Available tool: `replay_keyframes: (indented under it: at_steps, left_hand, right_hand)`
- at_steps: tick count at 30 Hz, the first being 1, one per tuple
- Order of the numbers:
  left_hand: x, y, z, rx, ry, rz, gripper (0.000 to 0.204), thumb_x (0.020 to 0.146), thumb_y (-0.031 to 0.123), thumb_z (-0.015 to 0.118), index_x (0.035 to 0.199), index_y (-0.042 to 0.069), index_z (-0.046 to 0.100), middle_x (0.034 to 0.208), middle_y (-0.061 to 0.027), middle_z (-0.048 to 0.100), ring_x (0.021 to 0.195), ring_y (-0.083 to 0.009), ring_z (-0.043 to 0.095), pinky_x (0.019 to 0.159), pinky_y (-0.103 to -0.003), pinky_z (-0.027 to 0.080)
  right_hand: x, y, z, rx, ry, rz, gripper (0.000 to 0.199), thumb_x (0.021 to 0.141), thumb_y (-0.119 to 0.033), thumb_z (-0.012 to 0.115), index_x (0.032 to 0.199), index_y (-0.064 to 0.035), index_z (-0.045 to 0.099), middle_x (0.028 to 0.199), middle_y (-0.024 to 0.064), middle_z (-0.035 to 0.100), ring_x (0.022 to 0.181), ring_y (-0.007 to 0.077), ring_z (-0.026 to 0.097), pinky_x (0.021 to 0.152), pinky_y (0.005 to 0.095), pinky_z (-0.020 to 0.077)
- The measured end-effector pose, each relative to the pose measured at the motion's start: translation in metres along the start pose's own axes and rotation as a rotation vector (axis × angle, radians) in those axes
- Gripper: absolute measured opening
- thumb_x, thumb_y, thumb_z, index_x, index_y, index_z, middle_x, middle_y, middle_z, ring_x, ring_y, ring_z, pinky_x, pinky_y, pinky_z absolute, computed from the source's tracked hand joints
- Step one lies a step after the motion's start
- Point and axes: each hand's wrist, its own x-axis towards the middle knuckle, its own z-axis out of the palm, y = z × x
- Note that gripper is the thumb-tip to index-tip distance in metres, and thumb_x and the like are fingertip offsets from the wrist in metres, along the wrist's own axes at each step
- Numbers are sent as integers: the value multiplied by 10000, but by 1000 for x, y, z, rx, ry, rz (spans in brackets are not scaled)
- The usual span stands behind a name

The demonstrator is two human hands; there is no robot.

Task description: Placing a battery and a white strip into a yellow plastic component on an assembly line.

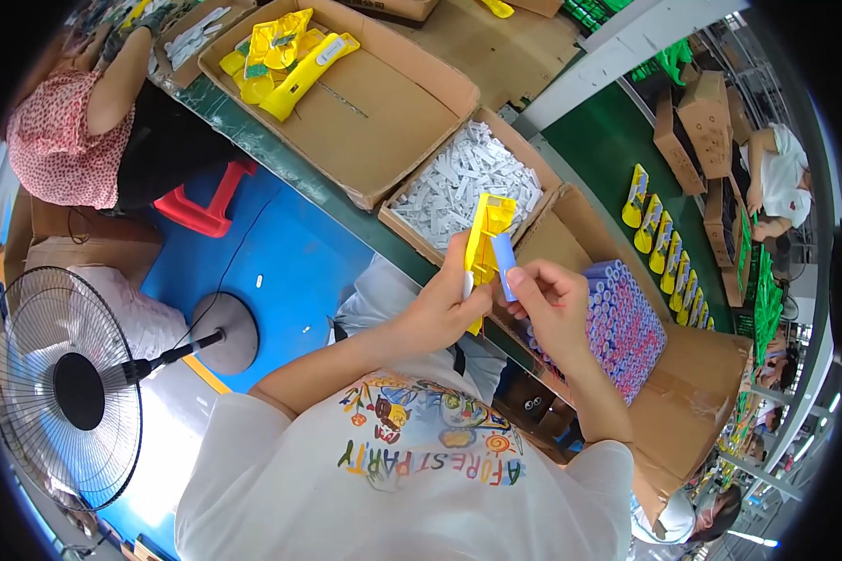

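My left hand [437, 307] is closed around a long yellow plastic housing [483, 245], held upright in front of my chest with its hollow side turned to the right. Between the thumb and fingers of my right hand [554, 301] is a blue-violet cylindrical battery [504, 264], its upper end close against the housing's side. Whether the battery sits inside the hollow, I cannot tell. Just beyond my hands stands a carton of small white plastic parts [468, 173]. To the right, many similar batteries [627, 323] stand packed upright in an open carton [706, 360].
A large shallow carton [384, 154] at the far left holds several yellow housings [309, 75]. On the green conveyor [580, 131], yellow units [653, 224] stand in a row. At left are a fan [75, 388], a red stool [210, 201] and a seated person [75, 131]; another person [781, 173] works far right.
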Motion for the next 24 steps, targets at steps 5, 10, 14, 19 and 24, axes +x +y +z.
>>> replay_keyframes:
  at_steps: [5,10,14,19,24]
  left_hand:
    - [0,1,-7,3,36,27,465,901,-13,399,1322,36,210,975,-73,473,804,-121,537,684,-272,490]
    - [-5,12,-16,-14,-42,-82,518,906,-15,413,1354,41,160,995,-83,450,811,-124,536,686,-272,490]
    - [-12,14,-31,-6,-80,-2,482,915,-13,421,1337,56,198,987,-88,461,791,-145,543,690,-302,496]
    - [-18,16,-56,-381,250,41,370,934,29,440,1258,88,270,969,-94,509,757,-174,553,705,-343,505]
    - [-20,23,-55,-489,293,34,415,901,44,456,1275,112,288,966,-96,514,754,-185,549,722,-377,505]
  right_hand:
    - [7,-5,13,-55,44,-98,231,923,-191,632,798,3,625,686,20,620,578,50,558,512,186,450]
    - [37,4,0,-173,-207,64,256,878,-184,703,726,-17,584,686,25,620,595,46,566,518,194,464]
    - [51,4,17,-30,-322,11,259,862,-180,718,705,-36,569,690,36,633,583,53,571,508,209,455]
    - [126,14,26,-535,-385,-294,184,780,-142,750,792,-3,629,707,74,650,614,138,615,568,271,477]
    - [130,28,36,-792,-382,-327,204,731,-18,660,934,-17,681,892,123,676,751,207,650,648,299,511]
